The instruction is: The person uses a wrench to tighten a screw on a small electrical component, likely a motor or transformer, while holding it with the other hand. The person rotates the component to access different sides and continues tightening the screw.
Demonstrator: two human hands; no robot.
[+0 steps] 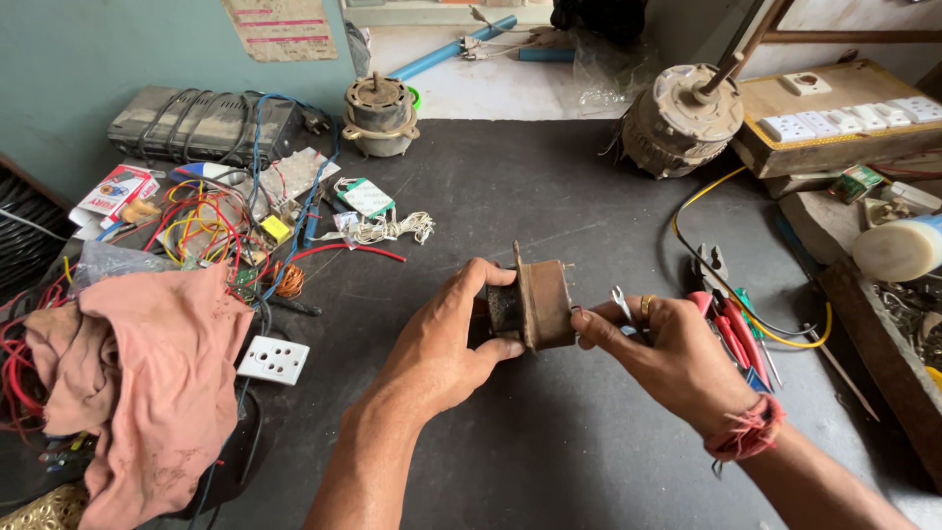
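- Head view: the left hand (pixel 442 344) gripped a small brown transformer (pixel 535 304) above the dark table (pixel 549 442); the right hand (pixel 667 353) pinched its edge while holding a small spanner (pixel 621 302).
- Right of the transformer lay red-handled pliers (pixel 731 334); left, a pink cloth (pixel 147 383) and white socket (pixel 273 359).
- Behind it stood two motors (pixel 682 120), against a teal wall (pixel 98 49).

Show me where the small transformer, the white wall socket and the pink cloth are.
small transformer (pixel 546 306), head view, on its brown side plate.
white wall socket (pixel 273 359), head view, on its face.
pink cloth (pixel 147 373), head view, mid fold.

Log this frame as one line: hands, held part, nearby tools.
left hand: grips transformer | right hand: fingertips on transformer, holds small spanner | pliers: on table
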